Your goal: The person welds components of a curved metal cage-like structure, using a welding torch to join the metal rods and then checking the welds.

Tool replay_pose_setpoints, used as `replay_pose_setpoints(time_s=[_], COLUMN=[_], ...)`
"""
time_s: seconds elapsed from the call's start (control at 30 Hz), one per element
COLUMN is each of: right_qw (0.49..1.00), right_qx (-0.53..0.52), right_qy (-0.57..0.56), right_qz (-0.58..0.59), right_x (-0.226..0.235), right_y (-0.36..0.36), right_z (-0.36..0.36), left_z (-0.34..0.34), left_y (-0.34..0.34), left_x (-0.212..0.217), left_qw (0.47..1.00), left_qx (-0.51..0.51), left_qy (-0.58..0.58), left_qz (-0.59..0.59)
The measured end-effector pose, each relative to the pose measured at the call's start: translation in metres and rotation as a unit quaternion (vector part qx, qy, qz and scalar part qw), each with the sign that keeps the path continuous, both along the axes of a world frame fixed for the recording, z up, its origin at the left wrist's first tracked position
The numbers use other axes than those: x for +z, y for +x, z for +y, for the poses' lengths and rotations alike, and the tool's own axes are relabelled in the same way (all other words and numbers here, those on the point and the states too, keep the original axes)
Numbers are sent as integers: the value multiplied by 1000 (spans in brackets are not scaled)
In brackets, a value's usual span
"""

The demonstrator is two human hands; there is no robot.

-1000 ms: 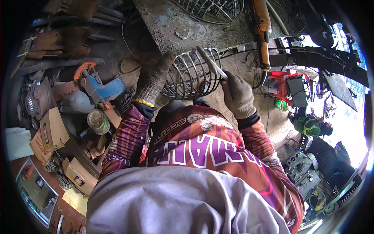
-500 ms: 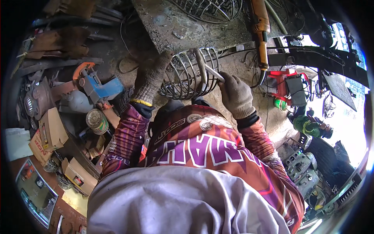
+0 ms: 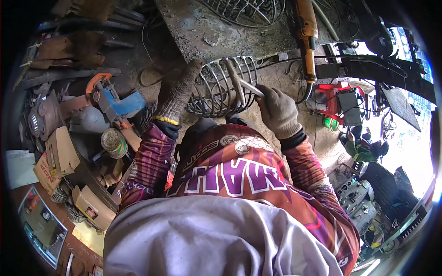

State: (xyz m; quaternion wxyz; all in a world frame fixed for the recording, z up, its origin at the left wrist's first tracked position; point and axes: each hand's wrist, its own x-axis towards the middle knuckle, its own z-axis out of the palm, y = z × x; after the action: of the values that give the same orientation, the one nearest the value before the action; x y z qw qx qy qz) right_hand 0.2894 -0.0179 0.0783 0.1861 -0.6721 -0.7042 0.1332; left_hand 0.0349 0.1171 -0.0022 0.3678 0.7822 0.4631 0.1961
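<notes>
Two wire cages: one between the gloved left fingers and right fingers, a second beyond them on the counter. One metal rod in the right fingers. One blue power tool and one tin can left of the left fingers. Three cardboard boxes farther left.
</notes>
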Motion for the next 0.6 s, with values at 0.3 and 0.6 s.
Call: replay_pose_setpoints(time_s=[0.3,0.6], right_qw=[998,997], right_qx=[-26,-74], right_qy=[-35,-26], right_qz=[-39,17], right_x=[0,3], right_y=[-1,-2], right_z=[-6,-3], left_z=[-4,2], left_y=[0,1], left_x=[-7,0], left_qw=[997,999], left_qx=[26,20], left_qy=[5,27], left_qz=[-68,21])
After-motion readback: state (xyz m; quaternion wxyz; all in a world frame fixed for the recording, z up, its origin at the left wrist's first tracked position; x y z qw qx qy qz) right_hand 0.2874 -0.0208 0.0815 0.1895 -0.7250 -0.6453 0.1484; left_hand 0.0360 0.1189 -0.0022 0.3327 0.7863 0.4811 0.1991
